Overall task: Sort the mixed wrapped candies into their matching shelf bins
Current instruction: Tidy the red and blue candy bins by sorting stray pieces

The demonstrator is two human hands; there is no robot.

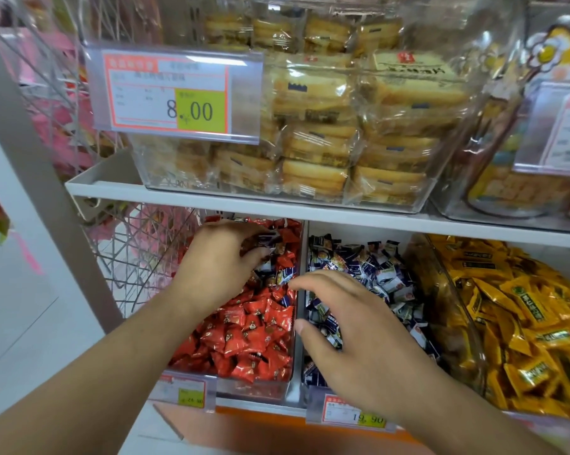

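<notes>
My left hand (222, 257) is deep in the red candy bin (286, 385), the clear bin at the left end of the lower shelf (260, 409). Fingers curled down round a dark blue wrapped candy (266, 239) near the back of the bin, pinching it w/ the thumb coming up from below. More blue-and-white strays (278, 274) lie on top of the red candies (247, 336) just beside my fingertips, toward the bin's right wall.

My right hand (352, 336) hovers over the next bin along, the blue candy bin (313, 372). Fingers spread and loosely bent, palm down, nothing in it; the thumb sits over the divider between the 2 bins. The blue-and-white candies (369, 261) fill that bin front to back.

Right end of the lower shelf: a tilted clear bin of yellow wrapped candies (523, 323), piled high.

Price tags clip to the bin fronts: one under the red bin (186, 393), digits too blurred to read, and one under the blue bin (354, 413) reading 19.90.

Upper shelf (185, 195): a clear tub of wrapped biscuit packs (326, 126), w/ a big price label (175, 93) showing 8.00. A wire rack (139, 254) stands past the shelf's left edge.
</notes>
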